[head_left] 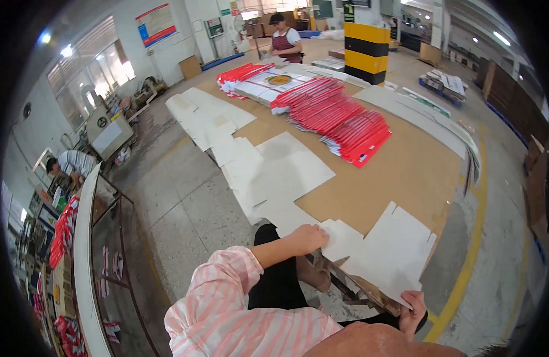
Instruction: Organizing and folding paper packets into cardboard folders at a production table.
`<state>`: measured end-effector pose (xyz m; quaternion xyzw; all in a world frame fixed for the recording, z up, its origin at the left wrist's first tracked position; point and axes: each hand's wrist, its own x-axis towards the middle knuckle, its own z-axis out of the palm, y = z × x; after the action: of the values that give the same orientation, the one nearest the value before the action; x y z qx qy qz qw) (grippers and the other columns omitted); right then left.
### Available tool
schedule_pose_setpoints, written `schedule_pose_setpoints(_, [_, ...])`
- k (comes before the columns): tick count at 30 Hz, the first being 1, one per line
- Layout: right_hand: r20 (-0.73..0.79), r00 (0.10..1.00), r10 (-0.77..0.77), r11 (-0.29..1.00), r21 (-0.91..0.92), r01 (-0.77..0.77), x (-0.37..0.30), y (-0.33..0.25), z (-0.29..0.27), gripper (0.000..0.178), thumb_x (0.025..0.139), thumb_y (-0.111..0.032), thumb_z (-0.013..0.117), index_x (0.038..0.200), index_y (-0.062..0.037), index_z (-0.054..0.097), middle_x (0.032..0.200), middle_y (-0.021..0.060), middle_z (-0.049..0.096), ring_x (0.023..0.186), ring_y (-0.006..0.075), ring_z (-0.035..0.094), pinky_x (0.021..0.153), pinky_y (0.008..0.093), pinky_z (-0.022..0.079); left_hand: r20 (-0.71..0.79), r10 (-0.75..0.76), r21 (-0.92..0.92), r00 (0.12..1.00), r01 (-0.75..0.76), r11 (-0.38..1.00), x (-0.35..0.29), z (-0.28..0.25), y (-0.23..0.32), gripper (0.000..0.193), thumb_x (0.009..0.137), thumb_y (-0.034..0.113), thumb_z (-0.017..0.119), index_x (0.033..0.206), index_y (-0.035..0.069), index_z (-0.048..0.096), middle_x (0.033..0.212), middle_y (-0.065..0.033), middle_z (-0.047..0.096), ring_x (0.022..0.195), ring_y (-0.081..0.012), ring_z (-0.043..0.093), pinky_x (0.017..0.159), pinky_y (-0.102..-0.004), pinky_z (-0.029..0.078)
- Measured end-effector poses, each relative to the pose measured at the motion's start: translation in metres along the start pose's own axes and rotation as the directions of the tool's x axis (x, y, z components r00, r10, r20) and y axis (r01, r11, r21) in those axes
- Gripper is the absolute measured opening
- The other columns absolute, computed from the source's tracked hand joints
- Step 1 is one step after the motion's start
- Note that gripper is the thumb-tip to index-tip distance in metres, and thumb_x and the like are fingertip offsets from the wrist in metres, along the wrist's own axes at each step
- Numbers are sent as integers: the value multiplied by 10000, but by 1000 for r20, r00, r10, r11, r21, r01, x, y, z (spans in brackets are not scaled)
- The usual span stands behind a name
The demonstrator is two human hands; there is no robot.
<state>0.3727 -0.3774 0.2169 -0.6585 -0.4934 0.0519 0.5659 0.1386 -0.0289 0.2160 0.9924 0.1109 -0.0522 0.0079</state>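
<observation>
A white die-cut cardboard sheet (390, 250) with notched edges lies at the near end of the table, its front edge toward me. My left hand (308, 239) is closed with its fingertips pinching the sheet's left end. At the near right corner, my right hand (412, 308) grips the sheet's edge, thumb on top. Another white cut sheet (292, 169) lies just beyond my left hand along the table's left side. Farther up, red printed cardboard pieces (345, 116) lie fanned out in an overlapping row, beside a white printed stack (265, 83).
Brown board covers the table (405, 178). Long pale sheets (414, 113) lie along its right side. A yellow-and-black pillar (366, 52) and a person (286, 43) stand beyond the far end. At left, a narrow bench (84, 256) stands near another person (78, 163).
</observation>
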Motion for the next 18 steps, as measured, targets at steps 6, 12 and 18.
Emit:
schedule_pose_setpoints(6, [154, 988, 16, 922, -385, 45, -28, 34, -26, 347, 579, -52, 684, 926, -51, 678, 969, 137, 653, 980, 322, 605, 876, 414, 468, 48, 30, -187, 998, -21, 982, 57, 9, 8, 239, 838, 311, 600, 917, 89, 644, 931, -98, 612, 933, -286, 609, 690, -423, 518])
schedule_pose_setpoints(12, [22, 867, 499, 862, -120, -493, -21, 60, -30, 396, 701, -23, 699, 1094, 3, 658, 886, 137, 677, 826, 318, 651, 777, 347, 520, -344, 47, -325, 938, -166, 931, 84, 47, 51, 256, 808, 345, 647, 813, 92, 688, 882, -90, 618, 855, -292, 591, 729, -418, 486])
schedule_pose_setpoints(18, [-249, 863, 439, 569, -667, -481, 23, 75, 3, 711, 737, -163, 722, 1375, -32, 437, 1288, 197, 526, 1136, 371, 538, 936, 418, 460, -217, -50, -646, 975, -106, 756, 105, 58, 108, 229, 764, 152, 650, 985, 95, 654, 1079, -89, 585, 982, -311, 527, 874, -429, 422])
